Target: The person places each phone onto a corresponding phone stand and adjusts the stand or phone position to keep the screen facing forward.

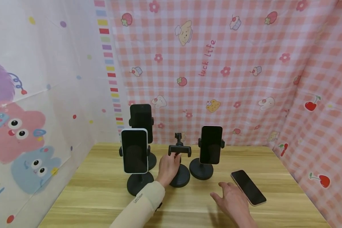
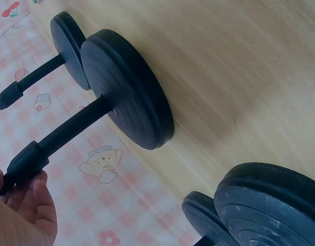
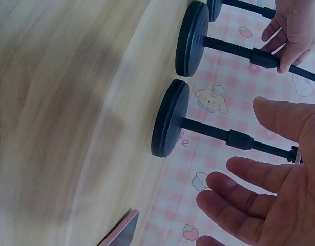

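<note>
My left hand [image 1: 168, 169] grips the post of a black phone stand [image 1: 180, 177] whose clamp [image 1: 180, 150] holds no phone. In the left wrist view, the fingers of that hand curl round the stand's post near its collar [image 2: 28, 163]. My right hand [image 1: 233, 201] hovers over the table with fingers spread, holding nothing. Just right of it lies a phone [image 1: 248, 187], screen up and dark. The right wrist view shows the same hand's loose fingers [image 3: 234, 205] apart from a neighbouring stand [image 3: 171, 118].
Two stands with upright phones, a white-framed one [image 1: 135, 151] and a black one [image 1: 141, 122], are on the left. Another phone [image 1: 211, 145] sits in a stand right of centre. Patterned cloths [image 1: 216, 63] enclose the wooden table [image 1: 97, 177] at the back and sides.
</note>
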Demonstrator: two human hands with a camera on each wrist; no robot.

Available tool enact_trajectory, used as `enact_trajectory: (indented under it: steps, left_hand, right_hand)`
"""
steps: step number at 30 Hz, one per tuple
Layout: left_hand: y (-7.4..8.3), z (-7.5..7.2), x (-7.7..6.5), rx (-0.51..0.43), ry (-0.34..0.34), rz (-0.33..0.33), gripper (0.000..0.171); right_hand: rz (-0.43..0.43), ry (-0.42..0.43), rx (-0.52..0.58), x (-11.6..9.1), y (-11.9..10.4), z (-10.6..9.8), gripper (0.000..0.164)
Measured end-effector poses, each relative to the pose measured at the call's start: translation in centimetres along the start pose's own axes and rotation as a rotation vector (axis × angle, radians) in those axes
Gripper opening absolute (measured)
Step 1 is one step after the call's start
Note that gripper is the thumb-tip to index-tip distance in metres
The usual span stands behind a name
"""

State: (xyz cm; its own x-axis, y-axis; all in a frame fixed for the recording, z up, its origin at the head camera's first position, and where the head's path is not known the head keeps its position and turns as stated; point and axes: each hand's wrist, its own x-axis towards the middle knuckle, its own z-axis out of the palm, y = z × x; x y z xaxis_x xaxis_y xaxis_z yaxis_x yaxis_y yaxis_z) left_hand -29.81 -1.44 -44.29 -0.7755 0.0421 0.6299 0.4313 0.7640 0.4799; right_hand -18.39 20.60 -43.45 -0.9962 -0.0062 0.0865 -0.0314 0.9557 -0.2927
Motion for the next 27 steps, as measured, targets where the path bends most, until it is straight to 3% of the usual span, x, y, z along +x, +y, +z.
enact_trajectory:
  steps: [8, 11, 15, 19, 27]
  left_hand:
    - [0.0, -0.4, -0.4, 0.010, -0.020, 0.038, 0.019]
    - [0.0, -0.5, -0.5, 0.012, -0.051, 0.008, 0.025]
    - [0.2, -1.1, -0.7, -0.058, -0.098, -0.102, 0.036]
    - [0.4, -1.9, -0.9, -0.150, -0.085, -0.138, 0.039]
    - [0.9, -3.6, -1.5, -0.208, -0.037, -0.103, 0.054]
  right_hand:
    - [-0.092, 0.156, 0.010, 0.5, -0.9, -0.5, 0.050]
    - [-0.144, 0.227, 0.014, 0.9, -1.6, -1.0, 0.048]
    - [-0.216, 0.329, 0.026, 1.4, -2.9, -1.8, 0.048]
    - [-0.309, 0.425, 0.034, 2.1, -4.1, -2.9, 0.048]
    - [-0.366, 0.460, 0.001, 2.7, -5.9, -4.3, 0.050]
